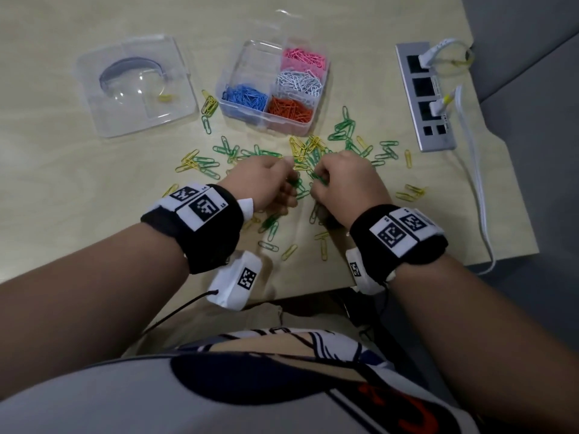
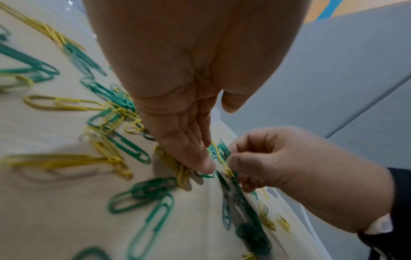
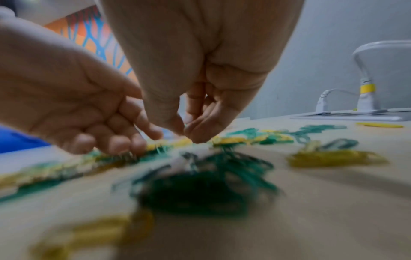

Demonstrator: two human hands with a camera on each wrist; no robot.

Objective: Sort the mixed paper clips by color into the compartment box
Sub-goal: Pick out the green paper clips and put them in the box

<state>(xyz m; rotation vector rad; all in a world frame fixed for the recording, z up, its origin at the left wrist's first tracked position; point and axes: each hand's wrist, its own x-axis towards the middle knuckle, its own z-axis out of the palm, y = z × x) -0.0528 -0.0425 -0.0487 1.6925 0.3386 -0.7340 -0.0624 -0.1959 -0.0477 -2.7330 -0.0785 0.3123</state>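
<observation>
The clear compartment box point(image 1: 247, 54) stands at the back centre with pink, white, blue and orange clips in separate compartments; its back-left compartment looks empty. Green and yellow paper clips point(image 1: 344, 128) lie scattered in front of it. Both hands are over the middle of the pile. My left hand point(image 1: 283, 180) has its fingers reaching down, and a fingertip point(image 2: 206, 165) presses on clips on the table. My right hand point(image 1: 322, 180) pinches a green clip point(image 1: 320, 180) between thumb and fingers point(image 3: 195, 135). How many clips it holds is hidden by blur.
The box's clear lid point(image 1: 134, 86) lies at the back left with a yellow clip under it. A silver power strip point(image 1: 423, 95) with white plugs and a cable point(image 1: 476, 189) runs along the right. The table's front edge point(image 1: 313, 289) is close behind my wrists.
</observation>
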